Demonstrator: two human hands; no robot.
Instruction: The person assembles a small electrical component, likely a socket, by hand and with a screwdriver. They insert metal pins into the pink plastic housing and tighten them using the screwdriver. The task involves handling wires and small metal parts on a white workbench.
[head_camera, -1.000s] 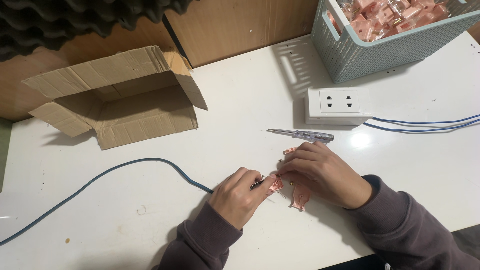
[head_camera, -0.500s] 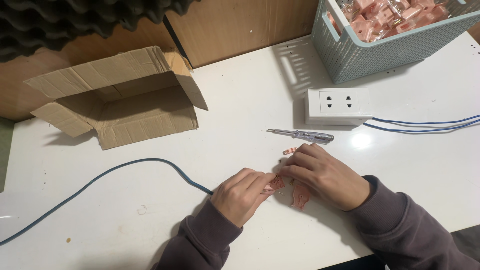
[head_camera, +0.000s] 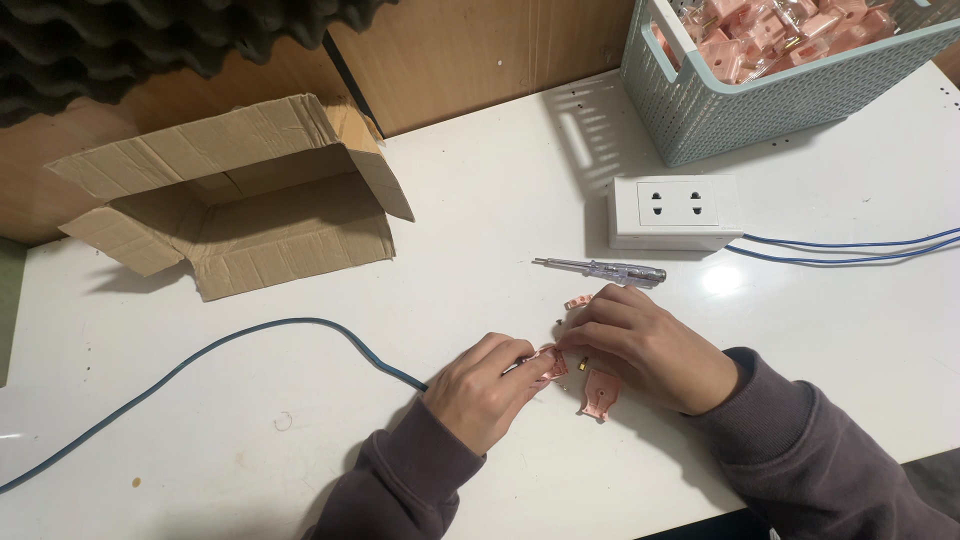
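Note:
My left hand pinches the end of a blue cable where it meets a small pink plug part. My right hand rests beside it, fingertips on the same pink part. A second pink plug shell lies on the white table just under my right palm. Another small pink piece sits above my right fingers. A screwdriver with a clear handle lies a little beyond my hands.
An open cardboard box stands at the back left. A white socket block with blue wires sits back right. A teal basket holds several pink plug parts.
My hands have stayed in place, and the fingers have shifted slightly on the pink part. Nothing else has moved.

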